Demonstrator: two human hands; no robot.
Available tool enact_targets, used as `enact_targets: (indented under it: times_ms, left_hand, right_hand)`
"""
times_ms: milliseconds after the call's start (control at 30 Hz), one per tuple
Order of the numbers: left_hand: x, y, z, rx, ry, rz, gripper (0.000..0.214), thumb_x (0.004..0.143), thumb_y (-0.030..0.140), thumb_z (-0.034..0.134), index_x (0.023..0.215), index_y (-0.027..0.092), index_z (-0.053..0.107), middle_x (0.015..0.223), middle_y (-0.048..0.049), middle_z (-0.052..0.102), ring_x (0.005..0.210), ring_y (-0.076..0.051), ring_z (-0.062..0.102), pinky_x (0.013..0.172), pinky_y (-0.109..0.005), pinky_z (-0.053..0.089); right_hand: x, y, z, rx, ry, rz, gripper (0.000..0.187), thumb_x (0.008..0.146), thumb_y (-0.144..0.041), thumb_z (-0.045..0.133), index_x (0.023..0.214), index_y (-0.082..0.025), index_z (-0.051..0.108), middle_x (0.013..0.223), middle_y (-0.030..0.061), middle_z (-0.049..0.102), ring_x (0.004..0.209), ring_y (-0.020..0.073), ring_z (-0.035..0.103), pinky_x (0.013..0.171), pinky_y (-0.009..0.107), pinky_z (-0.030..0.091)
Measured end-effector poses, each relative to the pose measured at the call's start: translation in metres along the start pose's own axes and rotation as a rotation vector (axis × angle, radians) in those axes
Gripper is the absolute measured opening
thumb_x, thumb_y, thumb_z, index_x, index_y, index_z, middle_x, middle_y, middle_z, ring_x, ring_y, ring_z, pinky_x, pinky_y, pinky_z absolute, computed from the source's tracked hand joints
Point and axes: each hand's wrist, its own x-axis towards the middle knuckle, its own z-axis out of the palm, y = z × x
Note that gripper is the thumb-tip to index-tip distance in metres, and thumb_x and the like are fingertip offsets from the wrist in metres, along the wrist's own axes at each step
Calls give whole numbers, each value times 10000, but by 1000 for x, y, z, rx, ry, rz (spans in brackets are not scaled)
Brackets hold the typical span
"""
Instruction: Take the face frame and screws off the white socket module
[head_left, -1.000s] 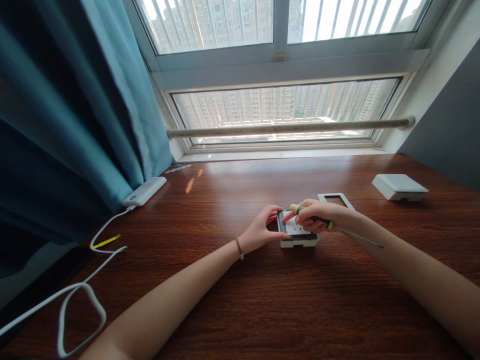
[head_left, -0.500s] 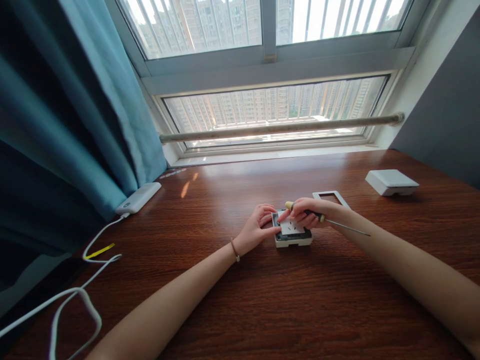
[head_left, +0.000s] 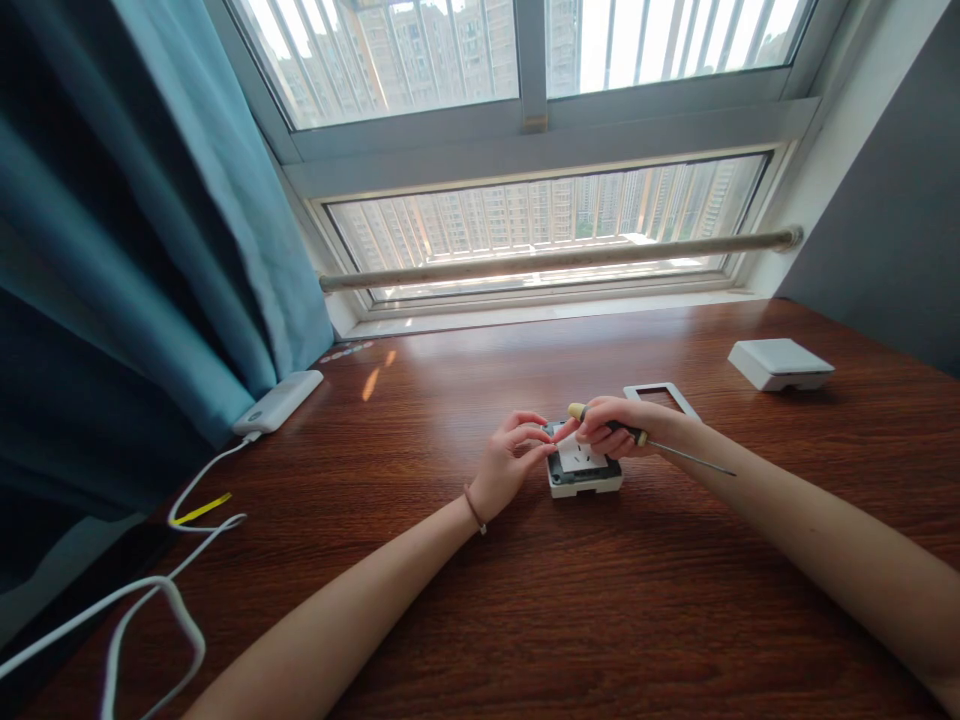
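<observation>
A white wall socket with a dark mounting frame sits on a white back box on the table. My left hand is at the socket's left edge, thumb and index finger pinched close together; anything between them is too small to make out. In my right hand is a screwdriver with a yellow-and-black handle, its thin shaft pointing back to the right over my forearm. The right index fingertip reaches the socket's left side, close to my left fingertips. Part of the socket is hidden under the right hand.
Behind my right wrist lies a white cover frame. A white box-like switch or socket unit stands at the far right. On the left are a white power strip, its cable and a yellow strip, beside a blue curtain.
My left thumb has lifted from the socket's edge and come up toward the index finger in a pinch. My right hand keeps the screwdriver almost where it was.
</observation>
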Motion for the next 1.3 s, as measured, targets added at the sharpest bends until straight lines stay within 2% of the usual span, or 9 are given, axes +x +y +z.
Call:
enact_targets:
  times_ms: [333,500,633,833,933,1033,1100,1200,1300]
  left_hand:
    - [0,-2,-1,32,30,6,110,790,243,583,772,183,673,1017,-74,580,969,-196,560,883,-344,432]
    - [2,-4,-4,7,-16,-22,149,814,250,548,772,169,666,989,-76,594,971,-193,554,901,-345,417]
    - [1,-5,-3,22,-22,2,136,811,265,556,785,176,656,972,-71,596,969,-195,546,898,-350,417]
    - [-2,0,-2,73,53,67,104,815,244,554,806,189,642,970,-59,587,964,-181,539,902,-335,407]
    - [-2,2,-3,43,100,69,100,811,246,563,813,188,644,963,-58,589,957,-177,543,907,-330,402]
    - [-3,3,-3,-43,148,31,110,797,272,583,808,190,655,956,-57,599,945,-178,554,910,-332,403]
    - [-4,3,-2,-144,169,-24,124,775,295,607,777,184,664,953,-58,607,941,-182,561,900,-329,417]
    - [-3,7,-2,-316,173,-129,161,757,317,620,751,163,666,947,-65,628,934,-185,577,878,-324,442]
    - [2,6,-11,-399,127,-233,223,791,348,566,844,143,635,953,-87,658,910,-185,607,827,-330,482]
  right_hand:
    - [-2,2,13,-124,75,-110,288,692,-138,533,969,-77,586,486,-106,315,322,9,216,276,101,184]
    - [-1,4,13,-205,97,-149,365,683,-147,567,1044,-91,561,472,-104,369,309,17,251,277,127,189]
    - [1,6,13,-230,142,-163,351,678,-163,586,1021,-91,566,450,-105,368,302,20,265,279,133,180]
    - [6,6,14,-197,316,-223,273,664,-188,611,919,-106,562,408,-110,363,300,16,258,301,132,161]
    - [7,8,18,-301,444,-268,217,654,-219,640,832,-122,564,374,-103,387,294,24,284,304,143,197]
    - [8,11,31,-503,570,-337,174,661,-262,653,750,-138,570,342,-95,406,286,39,319,301,156,238]
    - [8,14,43,-621,611,-351,170,664,-283,652,731,-145,576,356,-94,413,288,45,348,295,156,249]
    - [7,16,57,-718,624,-346,162,675,-292,638,711,-150,570,381,-95,409,291,47,368,285,153,265]
    - [6,17,63,-730,620,-334,165,708,-308,604,729,-150,566,382,-90,416,284,48,359,277,155,271]
